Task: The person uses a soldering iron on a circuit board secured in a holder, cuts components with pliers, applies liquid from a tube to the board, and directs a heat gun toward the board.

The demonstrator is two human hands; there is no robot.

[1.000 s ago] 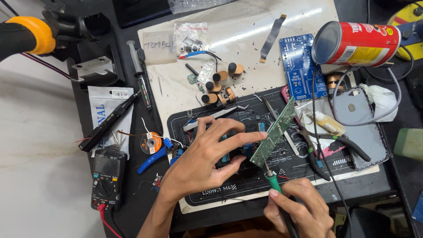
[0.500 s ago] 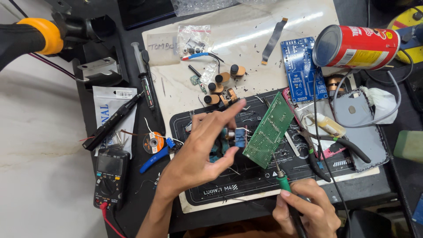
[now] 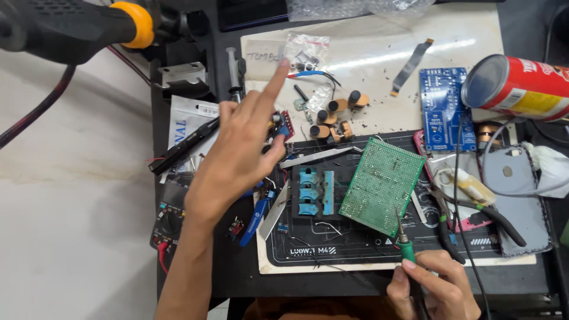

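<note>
My left hand (image 3: 237, 154) is lifted over the left side of the black work mat (image 3: 332, 252), index finger pointing up. It pinches a small red and blue part (image 3: 283, 125) between thumb and fingers. My right hand (image 3: 435, 287), at the bottom edge, grips a soldering iron with a green handle (image 3: 405, 248). Its tip is at the lower edge of a green perforated board (image 3: 382, 184) leaning on the mat. Beside that board sits a black block with blue terminal pieces (image 3: 311, 191).
A red can (image 3: 521, 89) lies on its side at the upper right, next to a blue circuit board (image 3: 443, 109). Pliers (image 3: 474, 213) lie right of the mat. Several brown cylindrical parts (image 3: 335, 115) lie above it. A multimeter (image 3: 169, 213) sits at the left, a black tool with an orange ring (image 3: 89, 24) at the top left.
My left hand has lifted off the mat and moved up and left, now pinching the small part. The green board has turned from edge-on to face-up. The soldering iron stays by it.
</note>
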